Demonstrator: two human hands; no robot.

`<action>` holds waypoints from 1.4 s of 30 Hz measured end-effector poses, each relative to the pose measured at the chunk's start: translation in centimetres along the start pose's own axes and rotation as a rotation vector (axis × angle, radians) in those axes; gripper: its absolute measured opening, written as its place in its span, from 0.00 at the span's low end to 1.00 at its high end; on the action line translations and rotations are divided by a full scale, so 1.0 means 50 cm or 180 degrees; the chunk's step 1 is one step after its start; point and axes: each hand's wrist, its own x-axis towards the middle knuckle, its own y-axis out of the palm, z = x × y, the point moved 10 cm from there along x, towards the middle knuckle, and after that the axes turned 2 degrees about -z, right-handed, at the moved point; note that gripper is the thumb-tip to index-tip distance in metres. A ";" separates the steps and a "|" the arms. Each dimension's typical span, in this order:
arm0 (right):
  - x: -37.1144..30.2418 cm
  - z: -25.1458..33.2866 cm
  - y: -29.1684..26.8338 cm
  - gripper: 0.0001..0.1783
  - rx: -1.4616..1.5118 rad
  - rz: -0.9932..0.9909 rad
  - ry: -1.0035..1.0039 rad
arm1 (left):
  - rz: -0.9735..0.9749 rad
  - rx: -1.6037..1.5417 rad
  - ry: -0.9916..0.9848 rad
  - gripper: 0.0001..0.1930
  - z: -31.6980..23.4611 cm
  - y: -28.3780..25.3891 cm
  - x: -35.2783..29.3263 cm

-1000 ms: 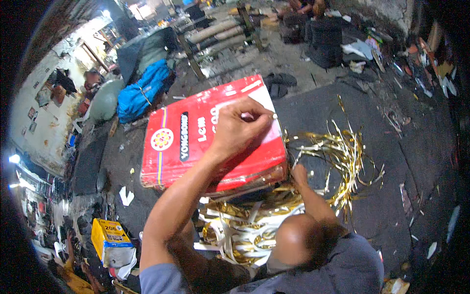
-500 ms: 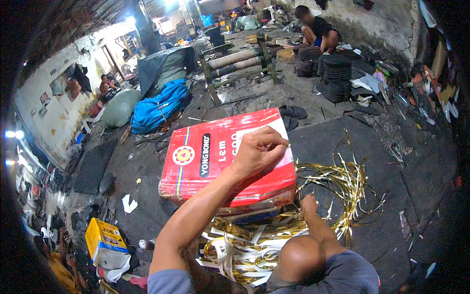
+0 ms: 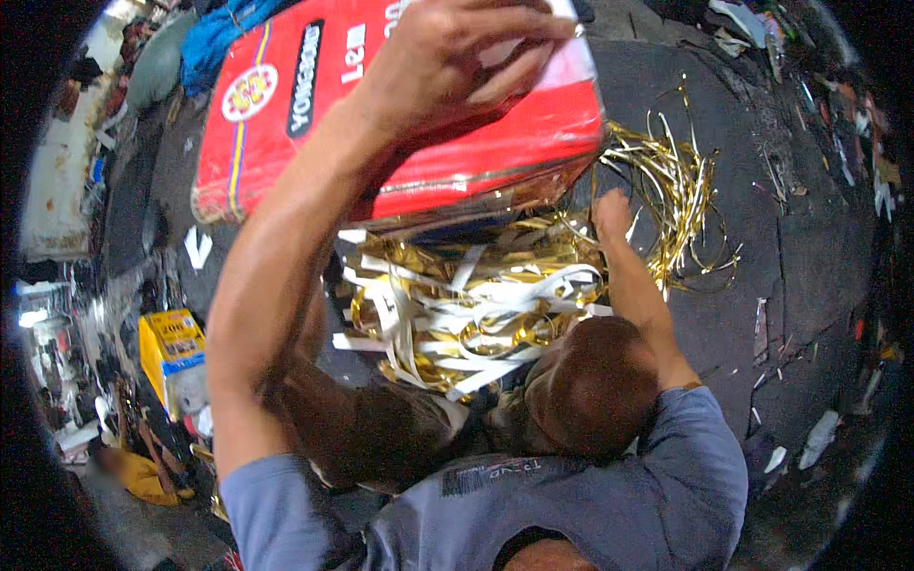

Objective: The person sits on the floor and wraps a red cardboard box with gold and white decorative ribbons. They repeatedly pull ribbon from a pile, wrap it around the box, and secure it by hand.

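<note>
My left hand (image 3: pixel 466 52) reaches over the top of a red cardboard carton (image 3: pixel 409 176), its fingers pinched together at the carton's right edge. A small bright bit shows at those fingertips, too small to name. My right hand (image 3: pixel 611 211) is low beside the carton's near right corner, its fingers closed; what they hold, if anything, is hidden. Just right of it lies a loose bundle of thin gold strips (image 3: pixel 681 224) on the dark floor. Between the carton and my knees is a tangled heap of white and gold strips (image 3: pixel 476 314).
A yellow and blue box (image 3: pixel 174 347) stands at the left, with a person in yellow (image 3: pixel 143 476) low behind it. A blue tarp bundle (image 3: pixel 214 48) and a pale sack (image 3: pixel 157 67) lie at the far left. Scraps litter the floor at the right.
The view has tilted down, so the carton sits higher and more of my shirt and legs shows. Both hands stay near the same places by the carton, fingers still closed.
</note>
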 end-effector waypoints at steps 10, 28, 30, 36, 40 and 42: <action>0.003 -0.268 -0.105 0.23 0.0950 -0.0773 0.1440 | 0.0308 0.0024 -0.0212 0.30 0.047 0.028 -0.001; -0.380 0.019 0.084 0.18 -0.0712 0.1675 -0.2047 | 0.1631 0.0861 0.0516 0.28 -0.281 0.040 -0.146; -0.439 0.061 -0.010 0.20 -0.0236 0.1999 -0.1912 | 0.2070 0.0636 -0.0085 0.29 -0.261 0.025 -0.184; -0.489 0.379 -0.262 0.20 0.1646 0.2170 -0.4033 | 0.1412 -0.1739 -0.2037 0.44 -0.178 0.051 -0.231; -0.569 0.583 -0.621 0.23 0.2667 0.2386 -0.4349 | 0.0840 -0.3019 -0.3060 0.31 -0.086 0.058 -0.279; -0.544 0.624 -0.678 0.23 0.1731 0.2078 -0.4080 | 0.0698 -0.3356 -0.3312 0.15 -0.103 -0.038 -0.261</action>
